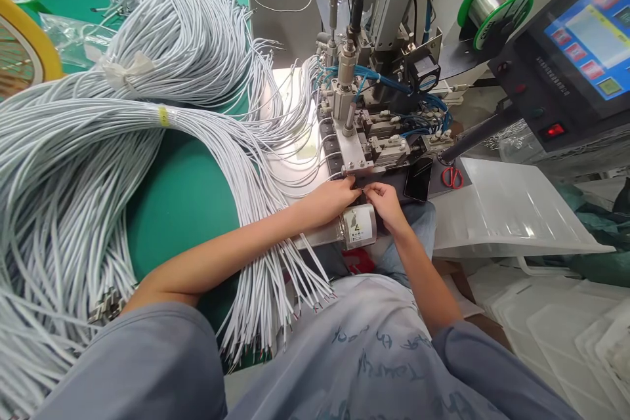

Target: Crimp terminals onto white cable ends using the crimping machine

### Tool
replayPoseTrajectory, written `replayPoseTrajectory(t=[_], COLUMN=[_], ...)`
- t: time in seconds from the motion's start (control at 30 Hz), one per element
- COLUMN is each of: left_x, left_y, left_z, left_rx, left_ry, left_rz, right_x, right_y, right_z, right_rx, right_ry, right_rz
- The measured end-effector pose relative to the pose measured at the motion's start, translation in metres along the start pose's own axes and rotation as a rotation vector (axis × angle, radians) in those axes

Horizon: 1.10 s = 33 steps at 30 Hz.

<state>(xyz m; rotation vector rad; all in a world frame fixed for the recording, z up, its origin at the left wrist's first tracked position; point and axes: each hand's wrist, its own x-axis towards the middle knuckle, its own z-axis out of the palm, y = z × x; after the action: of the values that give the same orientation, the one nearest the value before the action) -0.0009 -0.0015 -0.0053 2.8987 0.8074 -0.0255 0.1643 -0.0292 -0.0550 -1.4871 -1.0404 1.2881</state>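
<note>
Pointing left hand (338,198) toward right hand (386,204).

**Close Work at the Machine** (347,111)

You are holding your left hand (337,199) and right hand (386,205) close together at its near edge, anything pinched being too small to tell. White cables (191,56) are spreading over the green table (184,203) at left; a phone (418,179) and red scissors (452,177) are lying to the right.
</note>
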Motion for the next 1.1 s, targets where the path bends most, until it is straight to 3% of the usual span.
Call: replayPoseTrajectory(t=[0.2,0.37,0.67,0.83,0.97,1.1], left_x=[0.0,0.001,-0.007,-0.008,-0.008,-0.009], left_y=[0.001,0.002,0.001,0.0,0.002,0.002], left_z=[-0.001,0.0,-0.019,-0.02,-0.021,-0.023], left_rx=[0.01,0.027,0.096,0.071,0.063,0.055], left_ry=[0.006,-0.009,-0.098,-0.085,-0.099,-0.104], left_rz=[-0.006,-0.023,-0.139,-0.147,-0.169,-0.176], right_x=[0.001,0.005,0.013,0.002,-0.011,-0.015], right_y=[-0.001,0.0,0.008,0.006,0.007,0.007], right_z=[-0.001,-0.002,-0.005,-0.007,-0.005,-0.007], right_rx=[0.043,-0.062,-0.143,-0.251,-0.317,-0.466], right_ry=[0.003,-0.061,-0.158,0.02,-0.047,-0.077], right_rz=[0.0,-0.003,-0.14,-0.305,-0.472,-0.51])
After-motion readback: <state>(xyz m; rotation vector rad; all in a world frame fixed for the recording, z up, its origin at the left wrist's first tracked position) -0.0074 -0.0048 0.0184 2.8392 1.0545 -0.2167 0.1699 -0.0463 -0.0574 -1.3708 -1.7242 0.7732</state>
